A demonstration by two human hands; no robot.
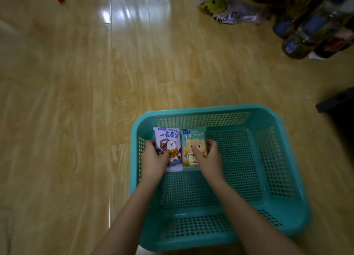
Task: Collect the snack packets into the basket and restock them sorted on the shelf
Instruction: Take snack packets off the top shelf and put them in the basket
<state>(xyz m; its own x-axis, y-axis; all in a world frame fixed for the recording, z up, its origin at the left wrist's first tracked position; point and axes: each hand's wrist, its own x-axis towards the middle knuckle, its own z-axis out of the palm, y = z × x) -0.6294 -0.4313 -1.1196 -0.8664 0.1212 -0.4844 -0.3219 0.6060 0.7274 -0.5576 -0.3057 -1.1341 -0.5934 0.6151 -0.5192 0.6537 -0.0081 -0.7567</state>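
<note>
My left hand (155, 159) grasps a purple-and-white packet (169, 140) printed with a white cartoon bear, thumb on its face and fingers wrapped round its outer edge. My right hand (208, 159) grips a green bear packet (193, 140) the same way from the other side. The two packets lie side by side between my hands, edges touching, faces up. Both are down inside the teal mesh basket (210, 109), toward its far-left corner; I cannot tell whether they already rest on the mesh bottom. The rest of the basket, to the right of and nearer than my hands, holds nothing I can see. It sits on the wooden floor (76, 101). Well beyond my right hand, blurred printed bags (226, 8) and dark bottles (306, 31) stand together. I judge this to be the collecting step, with the first pair going in. Next I should let both go flat in that corner, then reach for more packets; no shelf is in view, so restocking looks far off.
</note>
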